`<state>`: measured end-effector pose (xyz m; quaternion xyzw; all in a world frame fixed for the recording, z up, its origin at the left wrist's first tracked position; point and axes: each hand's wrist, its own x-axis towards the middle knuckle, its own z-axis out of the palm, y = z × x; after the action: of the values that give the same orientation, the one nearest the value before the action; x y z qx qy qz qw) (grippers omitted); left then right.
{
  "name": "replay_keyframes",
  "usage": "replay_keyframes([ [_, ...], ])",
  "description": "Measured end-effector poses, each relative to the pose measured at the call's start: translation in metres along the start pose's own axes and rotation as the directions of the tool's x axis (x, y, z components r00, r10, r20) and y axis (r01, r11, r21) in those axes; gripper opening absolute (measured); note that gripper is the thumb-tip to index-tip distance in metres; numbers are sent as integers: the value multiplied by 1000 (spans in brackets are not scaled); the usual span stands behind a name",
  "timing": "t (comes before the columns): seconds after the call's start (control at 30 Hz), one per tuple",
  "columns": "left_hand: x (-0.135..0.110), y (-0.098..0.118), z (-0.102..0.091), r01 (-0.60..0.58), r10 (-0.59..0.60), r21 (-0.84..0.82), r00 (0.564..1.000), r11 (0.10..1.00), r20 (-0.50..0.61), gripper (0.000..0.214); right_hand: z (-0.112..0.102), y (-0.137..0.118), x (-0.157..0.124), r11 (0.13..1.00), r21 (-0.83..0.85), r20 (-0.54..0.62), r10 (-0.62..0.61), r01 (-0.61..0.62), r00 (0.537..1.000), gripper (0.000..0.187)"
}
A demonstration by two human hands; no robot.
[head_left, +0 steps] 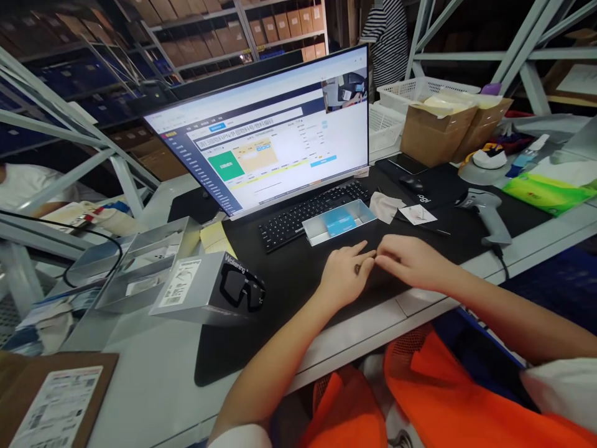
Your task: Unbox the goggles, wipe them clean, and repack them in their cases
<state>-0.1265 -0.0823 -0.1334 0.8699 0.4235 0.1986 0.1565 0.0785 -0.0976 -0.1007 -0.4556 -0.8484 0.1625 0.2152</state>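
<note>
Over the front of the black desk mat (224,361), my left hand (345,275) is closed with thumb and fingers drawn together. A small dark thing shows between its fingers, too small to name. My right hand (407,261) meets it at the fingertips, its fingers curled into a pinch. What the right fingers grip, if anything, is hidden. Just beyond both hands lies an open grey box tray (316,235) with a blue card (340,224) in it. A crumpled pale wrapper (386,206) and a small white printed card (418,214) rest to its right.
A grey box (209,289) picturing dark goggles stands at left, near grey trays (140,274). Behind the tray are a keyboard (312,211) and monitor (284,149). A barcode scanner (487,214), green packet (550,191) and cardboard boxes (438,130) occupy the right side.
</note>
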Motion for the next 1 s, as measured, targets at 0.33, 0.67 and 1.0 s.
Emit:
replay_keyframes([
  [0.33, -2, 4, 2, -19, 13, -75, 997, 997, -75, 53, 31, 13, -17, 977, -213, -83, -44, 25, 996, 30],
  [0.67, -26, -4, -37, -161, -44, -237, 733, 958, -679, 52, -27, 53, -17, 978, 133, -178, -139, 164, 974, 43],
  [1.0, -63, -39, -12, 68, -225, -263, 744, 962, -629, 57, 11, 11, -22, 959, 156, -27, -237, 238, 971, 30],
])
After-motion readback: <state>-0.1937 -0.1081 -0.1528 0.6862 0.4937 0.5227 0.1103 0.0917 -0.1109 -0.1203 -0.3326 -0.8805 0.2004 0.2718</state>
